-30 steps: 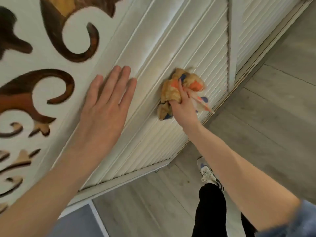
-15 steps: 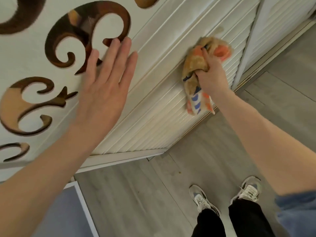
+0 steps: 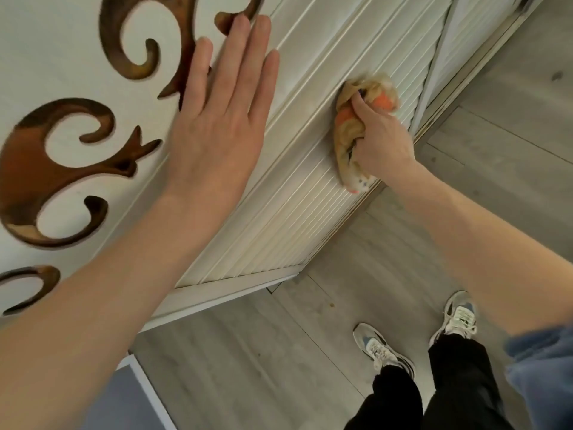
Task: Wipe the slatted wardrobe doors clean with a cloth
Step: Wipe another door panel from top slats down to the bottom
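Observation:
A cream slatted wardrobe door runs diagonally through the head view. My right hand grips a crumpled tan, orange and blue cloth and presses it against the slats near the door's right edge. Flat on the door, my left hand rests with straight fingers across the frame and the neighbouring white panel with brown scroll cut-outs. A second slatted door stands further right.
Grey wood-look floor lies below the doors. My two feet in pale sneakers and black trousers stand close to the wardrobe's bottom rail. A grey-blue mat with a white edge sits at the bottom left.
My right hand has carried the cloth up and then slightly back down along the slats. My left hand has slid up the door onto the scroll panel. The camera tilted toward the floor.

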